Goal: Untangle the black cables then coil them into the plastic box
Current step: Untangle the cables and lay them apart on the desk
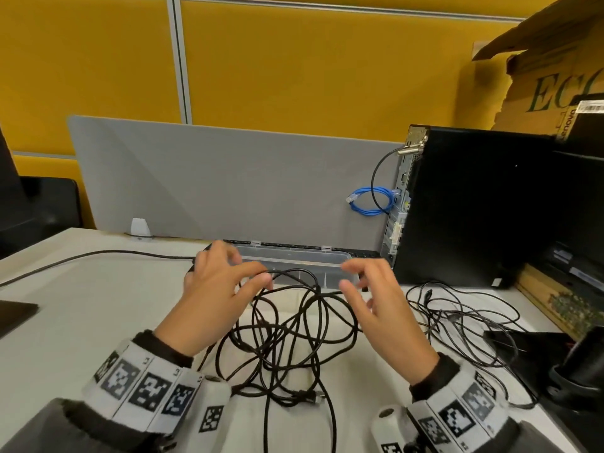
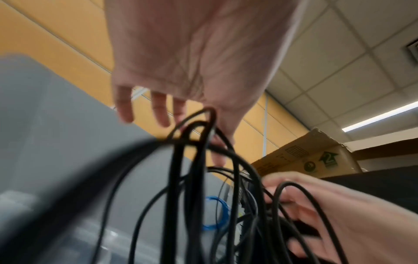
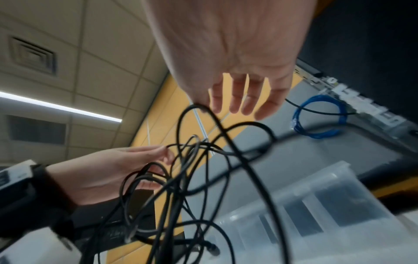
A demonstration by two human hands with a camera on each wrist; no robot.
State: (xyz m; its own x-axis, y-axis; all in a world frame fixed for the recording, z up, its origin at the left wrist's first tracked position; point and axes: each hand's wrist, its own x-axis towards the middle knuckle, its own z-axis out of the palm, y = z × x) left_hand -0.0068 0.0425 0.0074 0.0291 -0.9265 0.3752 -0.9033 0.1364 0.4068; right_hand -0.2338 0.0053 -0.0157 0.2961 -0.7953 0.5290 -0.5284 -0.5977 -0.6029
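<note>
- Cables: the black cables [image 1: 287, 335] sit in a loose tangle on the white counter [image 1: 81, 305], between the two wrists, with the top loops lifted off the surface.
- Left hand [image 1: 212, 302]: its grip is a pinch, thumb and forefinger closed on a raised loop at the top of the tangle; the other fingers spread loosely.
- Right hand [image 1: 382, 308]: fingers mostly straight and spread; the right wrist view shows a loop hanging at the thumb side, though blur keeps me from telling whether it is pinched or merely draped.
- Plastic box [image 1: 294, 259]: clear, lid off, just beyond both hands, with no cable inside that I can see.
- More thin black cable [image 1: 457, 308] lies on the counter to the right, near a black computer tower [image 1: 474, 207].
- Blue cable [image 1: 372, 199] hangs coiled at the tower's back.
</note>
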